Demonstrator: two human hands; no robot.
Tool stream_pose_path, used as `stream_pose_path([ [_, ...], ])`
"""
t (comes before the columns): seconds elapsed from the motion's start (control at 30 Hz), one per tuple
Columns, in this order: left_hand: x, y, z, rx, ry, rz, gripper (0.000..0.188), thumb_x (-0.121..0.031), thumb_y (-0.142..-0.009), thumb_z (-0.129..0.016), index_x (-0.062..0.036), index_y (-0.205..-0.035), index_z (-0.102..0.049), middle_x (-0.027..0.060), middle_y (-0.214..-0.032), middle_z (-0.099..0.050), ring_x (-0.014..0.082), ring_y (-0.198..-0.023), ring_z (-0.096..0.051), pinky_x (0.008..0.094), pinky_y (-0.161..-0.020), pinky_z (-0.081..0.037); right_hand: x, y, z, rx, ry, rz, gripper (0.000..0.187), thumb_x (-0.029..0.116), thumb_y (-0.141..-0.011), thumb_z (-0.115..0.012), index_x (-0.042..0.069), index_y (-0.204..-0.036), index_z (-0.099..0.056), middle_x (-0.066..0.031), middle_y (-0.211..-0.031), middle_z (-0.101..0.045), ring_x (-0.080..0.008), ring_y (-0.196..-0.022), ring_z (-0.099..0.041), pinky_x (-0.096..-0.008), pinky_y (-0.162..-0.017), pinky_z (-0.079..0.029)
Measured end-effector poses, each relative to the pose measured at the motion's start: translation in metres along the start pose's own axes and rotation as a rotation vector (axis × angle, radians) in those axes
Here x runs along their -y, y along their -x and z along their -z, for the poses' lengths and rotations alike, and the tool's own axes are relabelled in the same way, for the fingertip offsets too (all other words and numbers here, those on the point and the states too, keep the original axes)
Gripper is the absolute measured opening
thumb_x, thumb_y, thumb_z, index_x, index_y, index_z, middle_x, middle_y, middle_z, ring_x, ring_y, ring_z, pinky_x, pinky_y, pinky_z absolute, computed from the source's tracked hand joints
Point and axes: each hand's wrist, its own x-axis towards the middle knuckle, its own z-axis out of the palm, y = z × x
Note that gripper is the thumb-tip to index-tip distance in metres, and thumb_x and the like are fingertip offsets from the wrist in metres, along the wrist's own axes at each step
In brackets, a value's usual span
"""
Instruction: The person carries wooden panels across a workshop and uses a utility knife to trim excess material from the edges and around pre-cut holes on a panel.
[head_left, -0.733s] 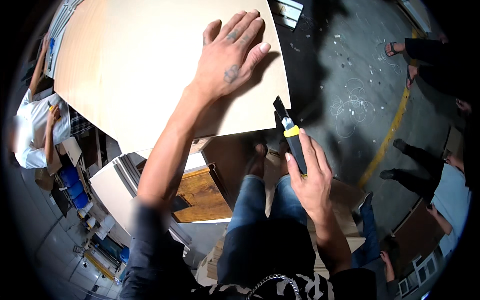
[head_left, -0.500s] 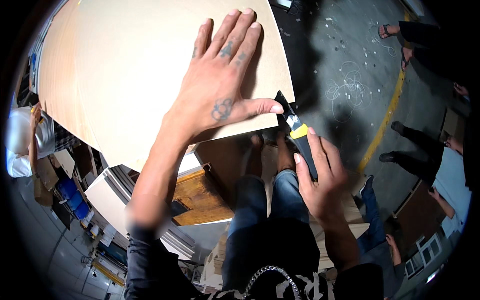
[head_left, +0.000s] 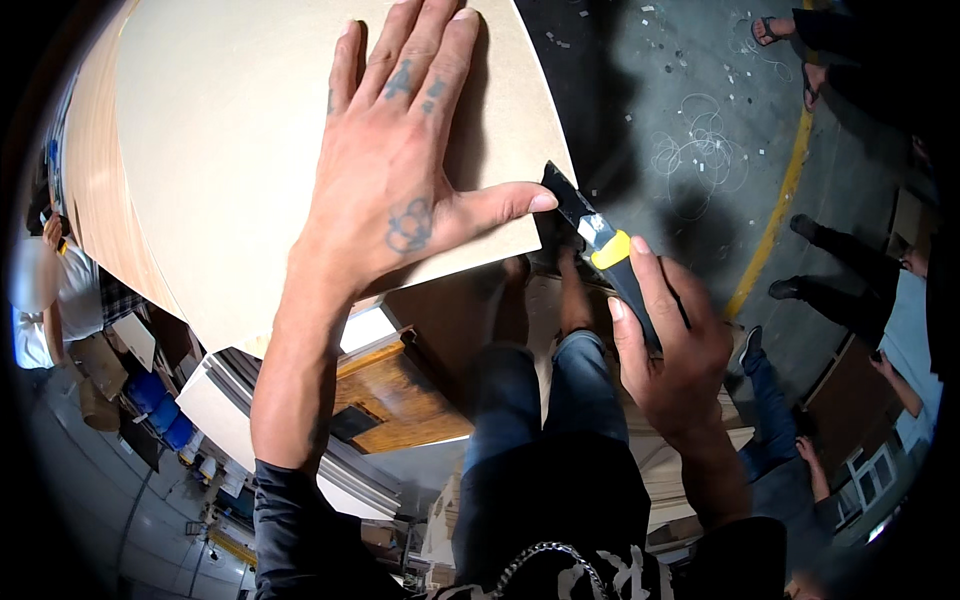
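My left hand [head_left: 400,160] lies flat on a pale wooden panel [head_left: 230,200], its fingers stretched toward the far side. Its thumb reaches right, over the panel's near right corner, with the tip close to a dark blade. That blade belongs to a utility knife [head_left: 632,285] with a black and yellow handle. Around the handle, my right hand [head_left: 680,340] is closed, off the panel's right edge. The blade points up and left at the panel's corner; whether it touches the wood or the thumb I cannot tell.
Below the panel stand a brown wooden board [head_left: 400,395] and several stacked pale boards [head_left: 215,400]. Thin tangled strands [head_left: 705,150] and scraps litter the floor beside a yellow line [head_left: 775,240]. Other people are at the right and a person [head_left: 65,290] at the far left.
My left hand now appears farther left in the picture. The right hand and knife have shifted slightly right, and the whole view has moved a little.
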Motion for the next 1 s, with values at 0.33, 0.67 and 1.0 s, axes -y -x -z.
stream_pose_path([
  [0.33, -0.01, -0.002, 0.007, -0.04, 0.124, 0.036, 0.114, -0.065, -0.064, -0.067, 0.0108, -0.136, -0.021, 0.03, -0.142, -0.021, 0.0409, -0.134, -0.019, 0.0484, -0.111, -0.012, -0.005, -0.009, 0.012, 0.067, 0.057, 0.05, 0.047, 0.01, -0.076, -0.068, 0.002, -0.12, -0.056, -0.0102, -0.095, -0.054, -0.021, -0.072, -0.054, -0.03, -0.064, -0.046],
  [0.67, 0.008, -0.011, 0.008, -0.093, 0.369, 0.199, 0.107, -0.05, -0.067, -0.072, 0.0068, -0.139, -0.017, 0.0278, -0.143, -0.021, 0.039, -0.132, -0.025, 0.0486, -0.109, -0.02, -0.013, -0.019, 0.016, 0.094, 0.037, 0.075, 0.043, 0.012, -0.079, -0.065, 0.003, -0.12, -0.056, -0.0121, -0.093, -0.054, -0.0226, -0.07, -0.055, -0.0321, -0.062, -0.047],
  [1.0, 0.097, -0.032, 0.0, -0.386, -0.103, 0.502, 0.064, -0.039, -0.09, -0.048, 0.0047, -0.134, -0.034, 0.0259, -0.14, -0.031, 0.0375, -0.132, -0.026, 0.0445, -0.109, -0.018, -0.009, -0.04, 0.025, 0.168, 0.071, 0.126, 0.043, 0.013, -0.082, -0.062, 0.004, -0.123, -0.053, -0.0136, -0.093, -0.055, -0.0246, -0.072, -0.057, -0.0339, -0.06, -0.048],
])
